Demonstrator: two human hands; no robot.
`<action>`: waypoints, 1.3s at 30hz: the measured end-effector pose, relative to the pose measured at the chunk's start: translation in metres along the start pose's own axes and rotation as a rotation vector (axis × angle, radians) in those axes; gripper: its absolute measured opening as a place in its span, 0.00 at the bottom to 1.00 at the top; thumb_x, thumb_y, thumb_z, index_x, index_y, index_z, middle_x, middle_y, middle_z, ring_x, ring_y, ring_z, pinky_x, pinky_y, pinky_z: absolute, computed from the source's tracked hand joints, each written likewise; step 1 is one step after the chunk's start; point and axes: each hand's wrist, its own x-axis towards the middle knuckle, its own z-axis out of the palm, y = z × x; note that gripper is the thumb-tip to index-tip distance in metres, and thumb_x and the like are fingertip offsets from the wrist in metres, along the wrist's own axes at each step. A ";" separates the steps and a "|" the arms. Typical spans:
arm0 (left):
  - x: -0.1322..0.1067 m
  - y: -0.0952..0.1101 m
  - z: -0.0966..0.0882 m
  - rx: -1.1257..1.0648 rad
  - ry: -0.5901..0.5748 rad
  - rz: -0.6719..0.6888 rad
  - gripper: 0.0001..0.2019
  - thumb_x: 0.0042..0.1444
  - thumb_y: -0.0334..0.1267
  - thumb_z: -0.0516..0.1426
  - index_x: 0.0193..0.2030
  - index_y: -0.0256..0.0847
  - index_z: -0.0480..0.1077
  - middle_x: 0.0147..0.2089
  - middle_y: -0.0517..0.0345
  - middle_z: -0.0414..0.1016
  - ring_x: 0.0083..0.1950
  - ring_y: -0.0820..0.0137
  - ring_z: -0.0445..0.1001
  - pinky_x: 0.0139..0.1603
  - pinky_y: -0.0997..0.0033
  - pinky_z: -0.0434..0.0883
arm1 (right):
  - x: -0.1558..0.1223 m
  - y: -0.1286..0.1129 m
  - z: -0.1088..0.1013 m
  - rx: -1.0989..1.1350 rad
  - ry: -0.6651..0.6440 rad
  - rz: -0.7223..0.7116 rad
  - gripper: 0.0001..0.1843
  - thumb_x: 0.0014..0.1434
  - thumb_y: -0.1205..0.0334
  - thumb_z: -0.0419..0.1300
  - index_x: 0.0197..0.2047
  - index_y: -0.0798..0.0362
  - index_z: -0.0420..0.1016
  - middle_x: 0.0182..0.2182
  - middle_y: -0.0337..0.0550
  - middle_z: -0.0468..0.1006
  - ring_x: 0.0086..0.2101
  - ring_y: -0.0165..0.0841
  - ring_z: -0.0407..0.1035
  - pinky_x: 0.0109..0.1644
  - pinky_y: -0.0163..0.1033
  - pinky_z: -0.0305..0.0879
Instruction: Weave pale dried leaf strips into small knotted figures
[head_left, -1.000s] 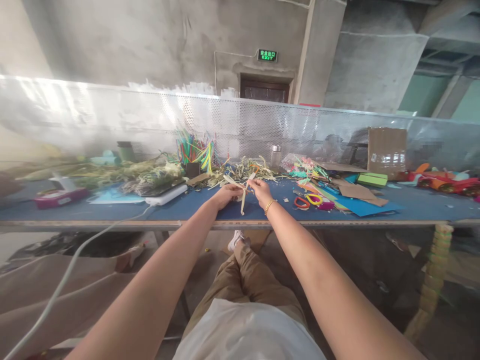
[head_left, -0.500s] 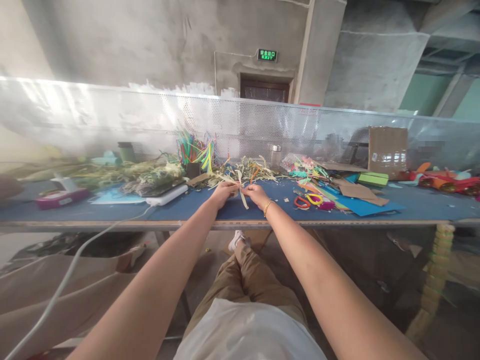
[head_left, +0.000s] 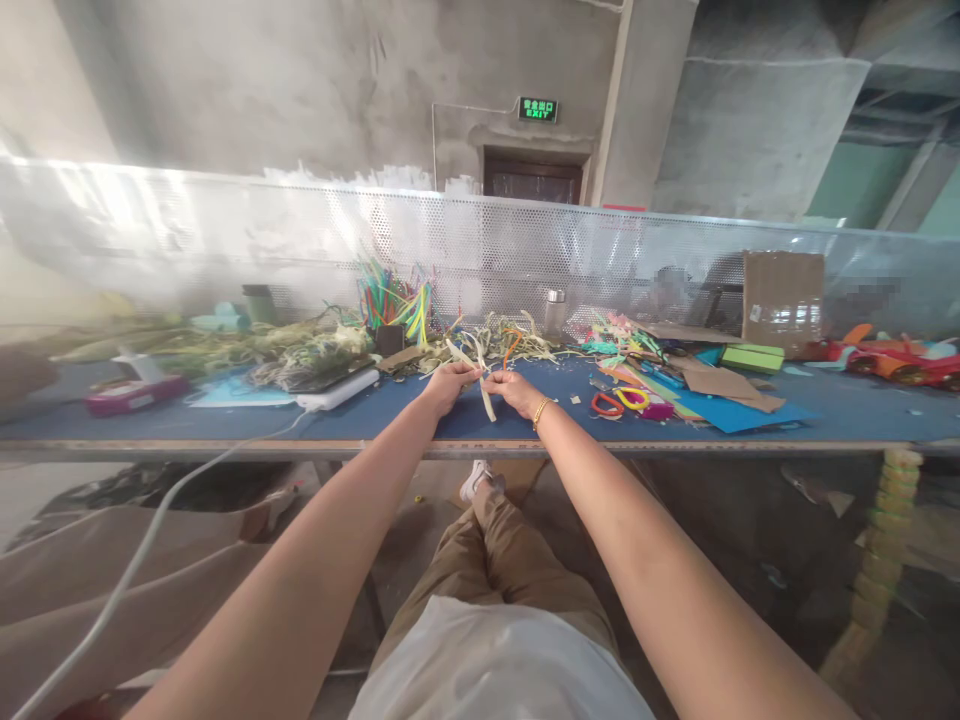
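Note:
Over the front of the blue-topped table (head_left: 360,420), my left hand (head_left: 450,387) and my right hand (head_left: 514,390) meet almost fingertip to fingertip. Both are closed in a pinch on pale, straw-coloured plant strips (head_left: 487,402). One strip end hangs down between the hands, and others stick up above the left fingers. The exact crossing of the strips is hidden by my fingertips. Just behind my hands lies a loose heap of similar dry strips (head_left: 499,335), with an orange piece (head_left: 512,346) among them.
To the right lie scissors with red and yellow handles (head_left: 621,402), coloured sheets (head_left: 742,410) and cardboard (head_left: 782,300). Leftward are a white power strip (head_left: 337,391) with its cable, more dried fibre (head_left: 307,355) and coloured pipe cleaners (head_left: 394,305). A glass jar (head_left: 555,312) stands behind.
The strips have shifted slightly between my fingers, and those sticking up now lean differently. Both hands keep their pinch in nearly the same place. The whole view has moved a little.

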 end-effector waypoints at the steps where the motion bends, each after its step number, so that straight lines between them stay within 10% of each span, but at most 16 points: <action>1: 0.000 0.000 0.000 -0.012 -0.009 0.001 0.15 0.33 0.40 0.71 0.25 0.36 0.72 0.18 0.63 0.66 0.19 0.79 0.60 0.22 0.74 0.57 | 0.000 0.000 0.000 0.008 -0.004 -0.004 0.17 0.37 0.51 0.70 0.20 0.54 0.71 0.19 0.32 0.69 0.27 0.27 0.61 0.39 0.36 0.58; 15: -0.009 0.015 0.005 -0.186 -0.156 -0.144 0.11 0.42 0.33 0.67 0.35 0.35 0.74 0.32 0.56 0.76 0.30 0.75 0.72 0.29 0.76 0.66 | 0.003 -0.002 -0.003 0.223 0.327 0.072 0.19 0.41 0.47 0.68 0.28 0.54 0.76 0.28 0.39 0.76 0.30 0.28 0.65 0.35 0.34 0.58; 39: -0.007 0.008 0.007 -0.059 -0.208 -0.176 0.08 0.39 0.32 0.65 0.23 0.35 0.69 0.21 0.59 0.68 0.23 0.76 0.66 0.25 0.75 0.62 | 0.015 0.017 -0.010 0.079 0.360 -0.045 0.18 0.41 0.47 0.66 0.20 0.53 0.70 0.19 0.35 0.69 0.27 0.28 0.60 0.37 0.36 0.58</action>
